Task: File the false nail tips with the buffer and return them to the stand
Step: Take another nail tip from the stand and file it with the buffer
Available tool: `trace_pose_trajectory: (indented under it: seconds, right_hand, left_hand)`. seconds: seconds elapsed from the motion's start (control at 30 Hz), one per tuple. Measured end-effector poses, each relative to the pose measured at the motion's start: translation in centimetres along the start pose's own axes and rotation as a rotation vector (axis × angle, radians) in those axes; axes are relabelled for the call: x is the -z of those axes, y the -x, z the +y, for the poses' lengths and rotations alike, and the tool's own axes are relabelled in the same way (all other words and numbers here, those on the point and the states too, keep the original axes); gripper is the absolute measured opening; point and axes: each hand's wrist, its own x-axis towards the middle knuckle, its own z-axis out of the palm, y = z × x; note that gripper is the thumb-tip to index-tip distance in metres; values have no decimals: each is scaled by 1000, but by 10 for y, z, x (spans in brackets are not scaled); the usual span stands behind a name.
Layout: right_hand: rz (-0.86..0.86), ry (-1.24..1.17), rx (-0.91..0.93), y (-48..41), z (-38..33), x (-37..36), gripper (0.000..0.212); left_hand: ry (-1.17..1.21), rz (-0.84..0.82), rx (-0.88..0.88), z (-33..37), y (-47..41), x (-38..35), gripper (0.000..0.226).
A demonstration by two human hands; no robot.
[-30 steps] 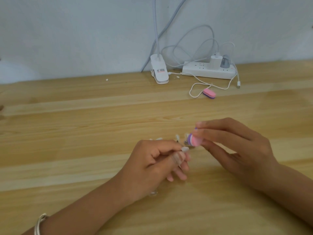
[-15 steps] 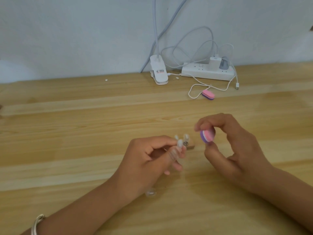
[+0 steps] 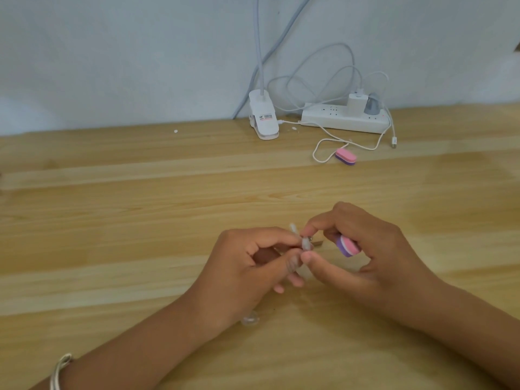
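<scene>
The left hand (image 3: 244, 266) grips the stand (image 3: 317, 243) above the surface (image 3: 140, 220), while the right hand (image 3: 374, 257) holds the buffer (image 3: 347, 245) in curled fingers and pinches, it seems, a tip (image 3: 306, 244), which one should seat gently, keeping the stand steady.

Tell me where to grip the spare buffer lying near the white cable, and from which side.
Probably pinch the spare buffer across its narrow width, at mid-length, coming from above. It lies flat, pink face up, so both long edges are free. The white cable loops by its left end; avoid that end.
</scene>
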Motion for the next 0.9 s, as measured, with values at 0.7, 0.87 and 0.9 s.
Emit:
trace_pose_trajectory:
  seconds: [0.7, 0.87, 0.9]
  right_hand:
    - [-12, -89, -50, -39, 16, 14, 14]
    - [-129, -73, -13, -46, 18, -4, 15]
    - [-147, -49, -5, -47, 19, -6, 16]
  left_hand:
    - [-653, -29, -46, 4, 9, -6, 38]
    - [-728, -63, -102, 8, 10, -7, 39]
    - [-735, -69, -107, 9, 10, -7, 39]
